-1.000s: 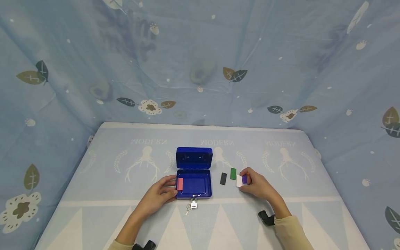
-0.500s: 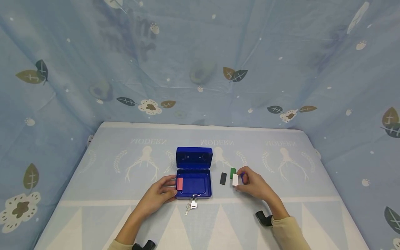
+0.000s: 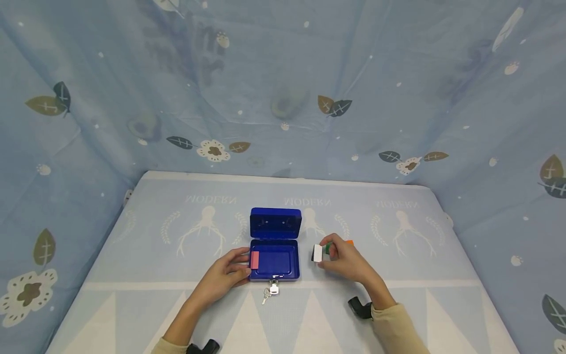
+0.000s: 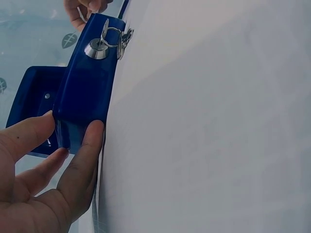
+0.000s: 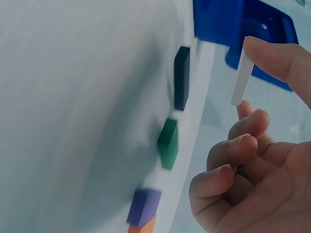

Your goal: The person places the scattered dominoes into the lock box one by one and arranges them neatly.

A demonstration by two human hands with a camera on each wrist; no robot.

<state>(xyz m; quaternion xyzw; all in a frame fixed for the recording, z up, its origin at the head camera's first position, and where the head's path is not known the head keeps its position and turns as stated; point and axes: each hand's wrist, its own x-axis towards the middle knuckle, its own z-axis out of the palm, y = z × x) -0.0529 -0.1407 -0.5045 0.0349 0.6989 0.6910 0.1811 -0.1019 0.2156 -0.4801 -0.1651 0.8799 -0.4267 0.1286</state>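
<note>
A blue metal cash box [image 3: 276,263] stands with its lid [image 3: 275,223] raised, a pinkish-red block [image 3: 254,260] lying inside at the left. At the box's left end rests my left hand [image 3: 224,276], fingertips against the side wall and front corner. My right hand [image 3: 347,260] pinches a thin white block [image 3: 318,253] between thumb and fingertip, right of the box. In the right wrist view this white block is seen edge-on, raised off the table. A key sits in the front lock [image 4: 97,48], and a second one hangs from its ring.
Under and beside my right hand, a black block [image 5: 182,77], a green block [image 5: 168,145], a purple block [image 5: 144,206] and an orange block [image 5: 142,226] stand in a row on the cloth-covered table [image 3: 177,295]. Patterned blue curtains [image 3: 283,88] close off the back and sides.
My right hand has carried the white block leftward from near the purple block until it overlaps the black one in the head view. My left hand keeps its place at the box.
</note>
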